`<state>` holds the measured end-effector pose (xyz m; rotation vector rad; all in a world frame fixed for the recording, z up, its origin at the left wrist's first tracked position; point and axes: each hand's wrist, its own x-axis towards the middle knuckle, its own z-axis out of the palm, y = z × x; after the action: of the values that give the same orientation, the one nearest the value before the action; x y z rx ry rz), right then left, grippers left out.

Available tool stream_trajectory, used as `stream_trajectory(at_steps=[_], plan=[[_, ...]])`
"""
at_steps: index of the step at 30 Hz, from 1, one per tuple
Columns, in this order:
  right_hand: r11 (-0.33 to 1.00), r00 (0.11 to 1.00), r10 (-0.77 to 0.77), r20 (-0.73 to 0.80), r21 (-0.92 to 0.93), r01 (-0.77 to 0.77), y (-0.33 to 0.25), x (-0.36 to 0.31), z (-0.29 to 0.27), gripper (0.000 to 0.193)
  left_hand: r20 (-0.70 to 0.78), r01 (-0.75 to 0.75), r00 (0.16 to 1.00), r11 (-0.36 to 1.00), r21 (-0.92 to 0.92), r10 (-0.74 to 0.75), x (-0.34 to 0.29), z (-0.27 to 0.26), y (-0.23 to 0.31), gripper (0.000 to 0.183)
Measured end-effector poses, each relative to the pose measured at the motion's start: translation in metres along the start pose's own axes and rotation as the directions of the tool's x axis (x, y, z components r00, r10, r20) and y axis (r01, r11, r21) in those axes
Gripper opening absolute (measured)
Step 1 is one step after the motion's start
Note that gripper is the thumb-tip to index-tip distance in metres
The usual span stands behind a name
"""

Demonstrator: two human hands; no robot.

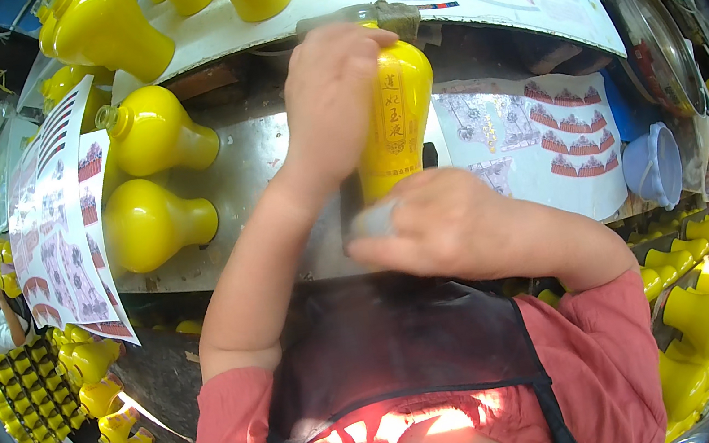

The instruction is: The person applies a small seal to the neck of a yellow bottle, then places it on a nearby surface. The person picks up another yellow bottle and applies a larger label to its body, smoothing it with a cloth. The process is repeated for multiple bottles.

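In front of me a yellow bottle [405,87] lies lengthwise on the workbench, its far end by a dark, worn block [398,18]. A printed panel with red-brown lettering runs along its upper side. My left hand [331,89] wraps over the bottle's far left side with bent fingers. Near the bottle's closer end is my right hand [440,218], its fingers curled and slightly smeared by motion. A pale grey piece [377,218] shows at those fingers; its kind is unclear. The hands hide part of the bottle's left side and near end.
Two yellow bottles [160,223] lie left of my arm, beside hanging printed decal sheets [56,227]. More decal sheets [572,127] lie at the right, near a pale lilac bucket [652,168]. Rows of yellow bottles [703,313] line both sides. Another person [1,321] is far left.
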<state>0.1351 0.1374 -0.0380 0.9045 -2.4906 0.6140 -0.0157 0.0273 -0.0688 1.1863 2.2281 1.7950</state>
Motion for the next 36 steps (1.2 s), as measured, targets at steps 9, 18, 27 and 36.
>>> stream_trajectory(at_steps=[9,18,27,36], plan=[[0.975,0.96,0.169,-0.222,0.178,-0.131,0.003,-0.051,0.01,0.021,-0.023,-0.269,0.958,0.924,0.271,0.286,-0.002,0.008,-0.009,0.028],[0.623,0.476,0.776,-0.414,0.624,-0.472,0.011,-0.06,0.033,0.025,-0.103,-0.261,0.951,0.935,0.239,0.292,-0.005,0.011,-0.01,0.03],[0.771,0.62,0.611,-0.492,0.193,-0.606,0.032,-0.022,-0.007,0.025,-0.05,-0.092,0.991,0.916,0.39,0.121,-0.049,0.017,0.001,0.078],[0.845,0.806,0.534,-0.255,0.178,-0.504,0.067,0.024,-0.048,0.023,-0.012,-0.094,0.994,0.886,0.453,0.112,-0.053,0.019,-0.003,0.108]])
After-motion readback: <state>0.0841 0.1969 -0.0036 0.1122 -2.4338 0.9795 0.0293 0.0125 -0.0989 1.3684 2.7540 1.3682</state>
